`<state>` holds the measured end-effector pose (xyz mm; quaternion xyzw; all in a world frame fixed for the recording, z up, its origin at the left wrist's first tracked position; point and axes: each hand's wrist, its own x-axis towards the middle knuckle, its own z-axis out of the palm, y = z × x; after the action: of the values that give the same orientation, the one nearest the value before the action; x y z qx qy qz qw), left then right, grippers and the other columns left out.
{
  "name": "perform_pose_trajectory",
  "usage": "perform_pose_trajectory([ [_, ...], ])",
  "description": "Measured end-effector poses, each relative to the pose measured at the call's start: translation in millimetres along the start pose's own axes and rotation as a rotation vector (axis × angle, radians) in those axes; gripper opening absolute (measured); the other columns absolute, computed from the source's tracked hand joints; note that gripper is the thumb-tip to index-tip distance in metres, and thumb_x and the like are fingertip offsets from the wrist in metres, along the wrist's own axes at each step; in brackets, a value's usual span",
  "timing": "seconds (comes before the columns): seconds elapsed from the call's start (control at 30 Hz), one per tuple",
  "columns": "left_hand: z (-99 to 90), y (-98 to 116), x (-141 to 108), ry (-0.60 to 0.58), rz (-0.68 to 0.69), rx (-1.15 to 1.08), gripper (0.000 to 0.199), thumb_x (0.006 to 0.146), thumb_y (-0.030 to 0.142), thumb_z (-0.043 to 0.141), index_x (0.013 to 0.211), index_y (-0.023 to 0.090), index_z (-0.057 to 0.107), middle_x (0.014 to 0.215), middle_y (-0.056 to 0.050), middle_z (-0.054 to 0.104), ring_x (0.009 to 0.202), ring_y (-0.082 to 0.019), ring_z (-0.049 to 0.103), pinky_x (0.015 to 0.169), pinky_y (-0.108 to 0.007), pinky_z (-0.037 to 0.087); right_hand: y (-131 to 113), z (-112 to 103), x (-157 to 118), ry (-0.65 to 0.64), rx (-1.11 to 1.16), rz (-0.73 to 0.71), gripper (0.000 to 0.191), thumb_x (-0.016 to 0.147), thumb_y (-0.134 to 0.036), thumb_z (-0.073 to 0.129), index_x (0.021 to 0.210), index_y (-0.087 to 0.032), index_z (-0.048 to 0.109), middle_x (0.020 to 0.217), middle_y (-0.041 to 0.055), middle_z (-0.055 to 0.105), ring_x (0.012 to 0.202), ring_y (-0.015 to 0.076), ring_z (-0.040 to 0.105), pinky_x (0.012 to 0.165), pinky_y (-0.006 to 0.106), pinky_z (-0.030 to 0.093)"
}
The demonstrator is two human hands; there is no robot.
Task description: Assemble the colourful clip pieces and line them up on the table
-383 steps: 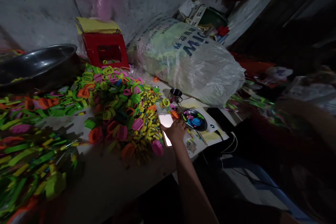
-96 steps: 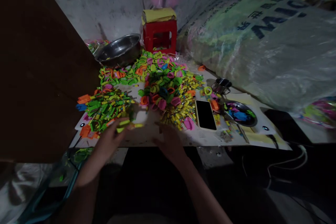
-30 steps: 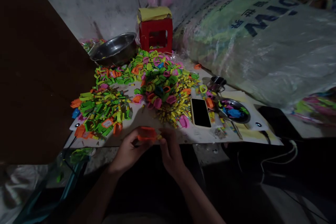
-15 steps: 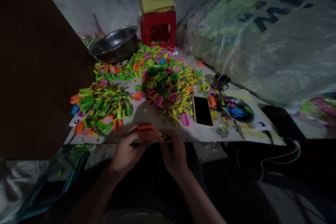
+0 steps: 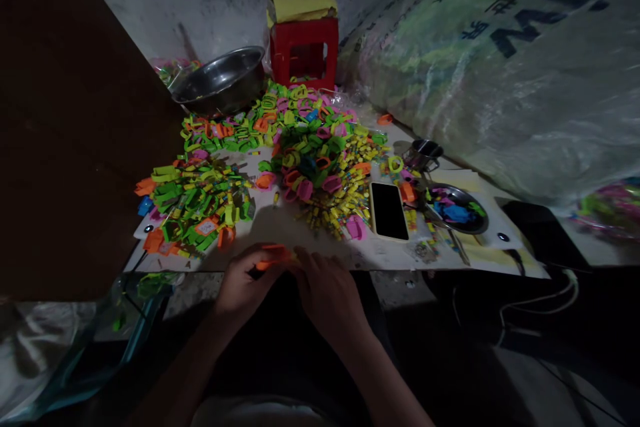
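My left hand [image 5: 246, 282] is closed around an orange plastic piece [image 5: 273, 253] at the table's front edge. Right beside it, the fingers of my right hand [image 5: 327, 290] are pressed together against the right end of that piece; what they pinch is mostly hidden, with a bit of yellow showing. Beyond my hands lies a heap of small yellow sticks [image 5: 345, 203] with green, pink and orange pieces [image 5: 307, 160] on top. Another pile of green and yellow pieces [image 5: 193, 203] is on the left.
A phone [image 5: 389, 211] lies right of the heap. Farther right are a metal cup [image 5: 423, 155] and a metal dish [image 5: 473, 221] of coloured bits. A steel basin [image 5: 220, 83], a red stool [image 5: 305, 53] and a large plastic bag [image 5: 500, 93] stand behind.
My right hand has moved left against the orange piece, and its fingers now cover the small yellow item that showed between the hands. The view has shifted slightly.
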<state>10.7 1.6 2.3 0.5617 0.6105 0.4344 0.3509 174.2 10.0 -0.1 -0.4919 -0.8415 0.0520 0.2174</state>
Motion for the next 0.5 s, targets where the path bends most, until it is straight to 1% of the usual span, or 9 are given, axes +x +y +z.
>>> perform_pose_trajectory([
  [0.03, 0.6, -3.3, -0.3, -0.023, -0.065, -0.024, 0.02, 0.077, 0.035, 0.068, 0.086, 0.019, 0.075, 0.096, -0.008, 0.073, 0.092, -0.02, 0.068, 0.081, -0.028, 0.055, 0.2, 0.7, 0.8, -0.046, -0.011, -0.006, 0.024, 0.094, -0.026, 0.052, 0.114, -0.015, 0.059, 0.083, 0.0076, 0.07, 0.072, 0.0205, 0.063, 0.07, 0.032, 0.037],
  [0.1, 0.9, -8.9, -0.8, -0.086, -0.193, -0.069, 0.025, 0.075, 0.038, 0.069, 0.088, 0.018, 0.074, 0.095, -0.008, 0.074, 0.09, -0.02, 0.068, 0.078, -0.029, 0.055, 1.1, 3.0, 2.2, -0.139, -0.016, -0.013, 0.017, 0.091, -0.03, 0.056, 0.098, -0.017, 0.064, 0.076, 0.0073, 0.07, 0.068, 0.0208, 0.063, 0.067, 0.033, 0.036],
  [0.17, -0.2, -13.0, -0.3, -0.162, -0.287, -0.096, 0.029, 0.075, 0.041, 0.068, 0.091, 0.017, 0.073, 0.092, -0.007, 0.074, 0.085, -0.019, 0.068, 0.075, -0.027, 0.053, 1.4, 6.7, 3.3, -0.22, -0.003, -0.027, 0.014, 0.09, -0.028, 0.056, 0.085, -0.018, 0.064, 0.069, 0.0067, 0.069, 0.063, 0.0201, 0.062, 0.064, 0.033, 0.033],
  [0.23, -2.9, -15.9, 1.7, -0.236, -0.317, -0.067, 0.032, 0.077, 0.044, 0.066, 0.091, 0.017, 0.072, 0.085, -0.005, 0.073, 0.079, -0.018, 0.067, 0.068, -0.024, 0.051, 1.2, 11.9, 4.6, -0.27, 0.028, -0.036, 0.014, 0.089, -0.025, 0.055, 0.081, -0.019, 0.064, 0.067, 0.006, 0.069, 0.061, 0.0199, 0.062, 0.063, 0.032, 0.032],
  [0.3, -8.0, -17.9, 6.0, -0.265, -0.28, -0.007, 0.031, 0.078, 0.045, 0.064, 0.09, 0.017, 0.072, 0.081, -0.003, 0.072, 0.077, -0.017, 0.066, 0.065, -0.023, 0.049, 2.2, 19.1, 7.9, -0.279, 0.068, -0.042, 0.013, 0.089, -0.025, 0.055, 0.083, -0.02, 0.065, 0.071, 0.0058, 0.069, 0.067, 0.021, 0.063, 0.064, 0.033, 0.034],
  [0.37, -17.5, -18.8, 13.2, -0.21, -0.201, 0.068, 0.029, 0.08, 0.044, 0.062, 0.09, 0.018, 0.07, 0.087, -0.003, 0.072, 0.082, -0.017, 0.066, 0.07, -0.024, 0.049, 6.8, 28.3, 15.4, -0.247, 0.085, -0.037, 0.015, 0.089, -0.031, 0.057, 0.094, -0.02, 0.066, 0.083, 0.0075, 0.071, 0.08, 0.0238, 0.064, 0.07, 0.034, 0.037],
  [0.43, -33.3, -18.7, 24.0, -0.072, -0.114, 0.151, 0.027, 0.082, 0.043, 0.06, 0.093, 0.019, 0.068, 0.098, -0.004, 0.071, 0.089, -0.017, 0.066, 0.078, -0.025, 0.049, 16.2, 39.2, 27.5, -0.192, 0.056, -0.008, 0.033, 0.088, -0.041, 0.06, 0.112, -0.018, 0.063, 0.099, 0.0112, 0.069, 0.092, 0.027, 0.061, 0.077, 0.037, 0.039],
  [0.47, -43.8, -18.3, 30.8, 0.012, -0.072, 0.2, 0.028, 0.082, 0.043, 0.06, 0.095, 0.02, 0.067, 0.102, -0.004, 0.071, 0.092, -0.018, 0.065, 0.08, -0.026, 0.049, 22.4, 45.1, 34.9, -0.16, 0.023, 0.015, 0.041, 0.088, -0.043, 0.06, 0.119, -0.017, 0.059, 0.104, 0.0129, 0.068, 0.095, 0.028, 0.06, 0.081, 0.039, 0.039],
  [0.5, -56.1, -17.9, 38.5, 0.101, -0.034, 0.25, 0.029, 0.082, 0.044, 0.06, 0.098, 0.021, 0.065, 0.104, -0.004, 0.07, 0.094, -0.018, 0.065, 0.081, -0.026, 0.049, 29.1, 51.1, 42.8, -0.132, -0.019, 0.042, 0.044, 0.089, -0.042, 0.059, 0.124, -0.016, 0.056, 0.108, 0.0139, 0.067, 0.097, 0.0283, 0.059, 0.083, 0.04, 0.039],
])
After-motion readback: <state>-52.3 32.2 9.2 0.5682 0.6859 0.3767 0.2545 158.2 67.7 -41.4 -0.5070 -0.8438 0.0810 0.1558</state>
